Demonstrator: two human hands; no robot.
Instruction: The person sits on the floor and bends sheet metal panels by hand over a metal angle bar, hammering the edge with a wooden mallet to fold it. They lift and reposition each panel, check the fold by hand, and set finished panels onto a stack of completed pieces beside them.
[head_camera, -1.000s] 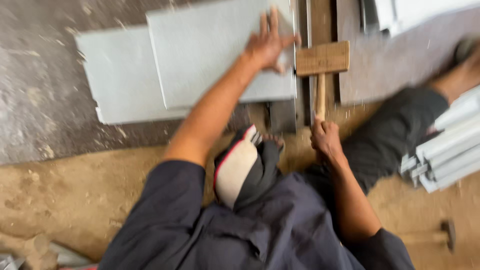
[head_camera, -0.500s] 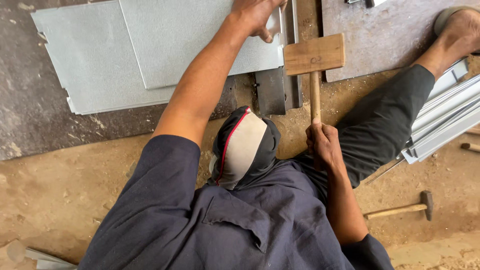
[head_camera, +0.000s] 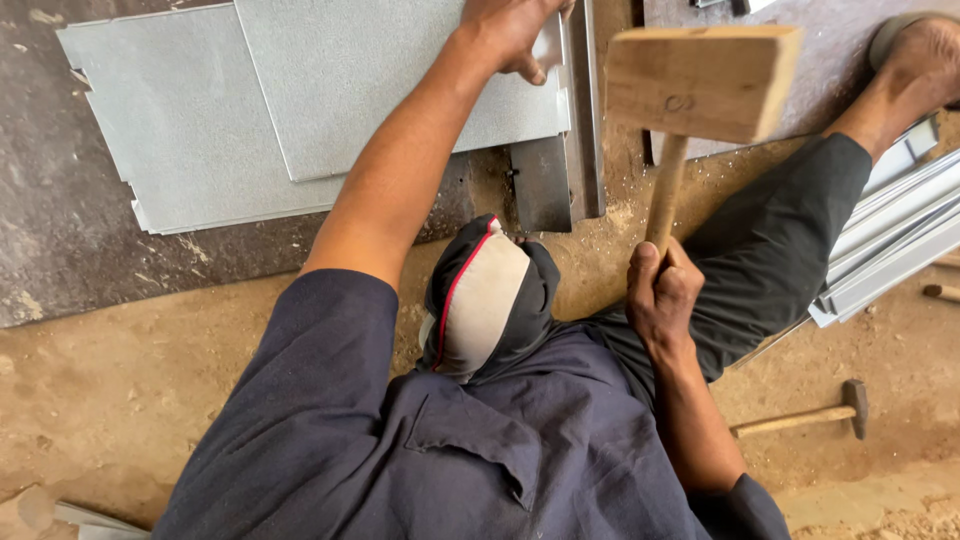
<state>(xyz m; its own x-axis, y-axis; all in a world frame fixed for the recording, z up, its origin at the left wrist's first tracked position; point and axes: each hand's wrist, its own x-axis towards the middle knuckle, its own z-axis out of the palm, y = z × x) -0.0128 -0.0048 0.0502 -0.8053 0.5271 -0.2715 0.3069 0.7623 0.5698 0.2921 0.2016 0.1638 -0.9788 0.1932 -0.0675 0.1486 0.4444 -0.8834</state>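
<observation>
My left hand (head_camera: 510, 35) presses down on the right edge of a grey metal sheet (head_camera: 380, 90), fingers curled over it. That sheet lies on a second, larger grey sheet (head_camera: 180, 130). The held edge rests against a steel bar (head_camera: 585, 120) set in the ground. A wooden mallet has its handle in my right hand (head_camera: 660, 295). Its block head (head_camera: 700, 80) is lifted above the bar, close to the camera. My capped head and dark blue clothing fill the middle of the view.
A bare foot (head_camera: 920, 60) rests at the top right. Beside my leg lies a stack of folded grey metal profiles (head_camera: 890, 250). A small hammer (head_camera: 810, 415) lies on the sandy ground at the right. Dark floor slabs lie under the sheets.
The mallet has risen off the bar toward the camera and looks larger. My left hand has stayed on the sheet's edge. The view has shifted slightly.
</observation>
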